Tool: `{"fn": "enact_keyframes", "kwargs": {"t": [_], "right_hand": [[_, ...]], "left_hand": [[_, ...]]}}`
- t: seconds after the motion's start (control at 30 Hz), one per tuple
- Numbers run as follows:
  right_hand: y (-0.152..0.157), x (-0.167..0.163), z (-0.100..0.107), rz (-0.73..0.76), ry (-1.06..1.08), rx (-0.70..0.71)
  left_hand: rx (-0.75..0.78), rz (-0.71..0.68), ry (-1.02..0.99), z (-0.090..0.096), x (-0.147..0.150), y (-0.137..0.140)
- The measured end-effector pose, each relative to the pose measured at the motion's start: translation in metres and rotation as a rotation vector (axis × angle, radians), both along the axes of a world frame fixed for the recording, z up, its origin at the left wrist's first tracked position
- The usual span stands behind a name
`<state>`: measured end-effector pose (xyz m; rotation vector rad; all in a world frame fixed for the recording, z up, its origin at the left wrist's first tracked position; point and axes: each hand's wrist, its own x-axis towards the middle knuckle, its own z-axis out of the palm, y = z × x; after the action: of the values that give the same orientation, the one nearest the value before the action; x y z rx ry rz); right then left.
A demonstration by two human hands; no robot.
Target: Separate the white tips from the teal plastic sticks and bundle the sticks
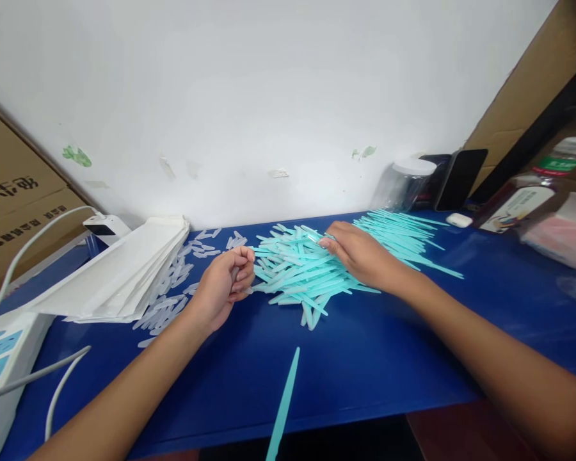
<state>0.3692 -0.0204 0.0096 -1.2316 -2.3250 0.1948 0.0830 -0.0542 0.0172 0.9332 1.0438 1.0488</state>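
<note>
Two hands were at work over one blue worktop (388, 358). The left hand (224, 282) was curled closed around at least one clear cap (234, 275); a pale bit showed between its fingers, and how many it held could not be told. The right hand (360, 253) pinched one turquoise stick (312, 235) between thumb and fingers, just above the middle heap (297, 272).

There were two heaps of sticks: the middle one, between the hands, and a right-hand heap (403, 230) beyond the right hand, each dozens strong and too tangled to count exactly. One lone stick (284, 403) lay apart from both, reaching past the worktop's front edge.

Dozens of loose caps (163, 314) were scattered beyond and to the left of the left hand, beside one stack of white paper sleeves (125, 275). Farther left was one power strip (24, 358). At the far right stood one white-lidded jar (398, 186), one leaning phone (461, 179) and one bottle (518, 202), with one small white case (459, 220) near them.
</note>
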Motion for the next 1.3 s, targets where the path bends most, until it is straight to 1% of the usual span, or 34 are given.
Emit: {"fn": "enact_keyframes", "kwargs": {"t": [0.1,0.17,0.27,0.4,0.47,0.67,0.8,0.87,1.07,1.17,1.23,1.3], "right_hand": [[0.003,0.002,0.002,-0.103,-0.09,-0.069],[0.003,0.003,0.002,-0.13,-0.131,-0.106],[0.001,0.001,0.003,-0.134,-0.118,-0.119],[-0.003,0.001,0.006,-0.111,-0.096,-0.193],[-0.004,0.005,0.007,-0.094,-0.105,-0.204],[0.001,0.016,0.006,-0.011,-0.085,-0.102],[0.001,0.013,0.007,0.082,-0.051,-0.092],[0.0,0.01,0.009,0.098,-0.056,-0.088],[0.0,0.005,0.007,0.077,-0.032,-0.035],[0.004,0.007,0.004,0.022,0.013,0.074],[0.006,0.008,0.004,-0.021,0.071,0.114],[0.005,0.009,0.006,-0.056,0.13,0.104]], "left_hand": [[-0.003,0.003,0.004,0.0,0.0,0.0],[0.001,-0.001,0.01,-0.001,0.0,0.0],[0.016,-0.005,0.026,-0.001,0.0,0.0],[0.035,0.011,0.036,0.0,-0.002,0.001],[0.04,0.02,0.036,0.0,-0.003,0.002],[0.054,0.023,0.044,-0.001,-0.003,0.004],[0.052,0.014,0.045,-0.001,-0.004,0.004],[0.042,0.015,0.042,-0.001,-0.004,0.004],[0.053,0.011,0.061,0.0,-0.001,0.002],[0.086,0.01,0.087,0.003,-0.001,0.0],[0.081,0.001,0.062,0.004,-0.001,0.0],[0.048,-0.019,0.004,0.006,-0.003,0.001]]}}
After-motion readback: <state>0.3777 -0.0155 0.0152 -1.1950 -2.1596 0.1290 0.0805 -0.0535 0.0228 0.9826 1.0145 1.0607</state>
